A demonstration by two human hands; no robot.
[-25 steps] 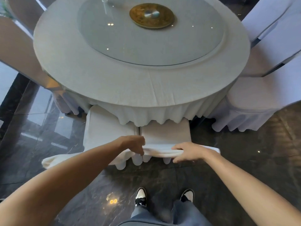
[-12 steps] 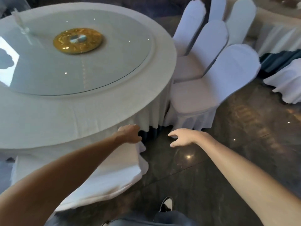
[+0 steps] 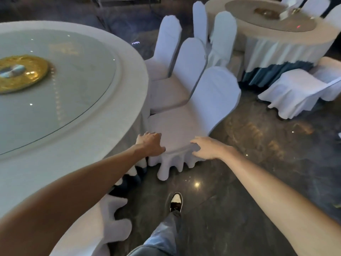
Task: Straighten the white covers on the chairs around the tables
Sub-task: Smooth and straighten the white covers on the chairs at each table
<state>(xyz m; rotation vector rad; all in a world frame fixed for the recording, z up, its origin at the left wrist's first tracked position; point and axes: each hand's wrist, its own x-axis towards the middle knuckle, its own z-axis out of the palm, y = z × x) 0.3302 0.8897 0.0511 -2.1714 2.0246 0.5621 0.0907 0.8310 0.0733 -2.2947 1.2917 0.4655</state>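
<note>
The round desk (image 3: 103, 115) fills the left. Just right of it, the left hand (image 3: 150, 145) lies flat and open on the near edge of the white cover (image 3: 177, 130), gripping nothing. The right hand (image 3: 204, 147) curls loosely on the hem — whether it pinches cloth, I cannot tell. Uneven tugging could skew the skirt — or shift the chair.

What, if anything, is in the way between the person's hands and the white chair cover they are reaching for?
Nothing visible. The left hand lies on the seat of the nearest chair cover, beside the round table, and the right hand is at its front edge, fingers on the fabric.
</note>
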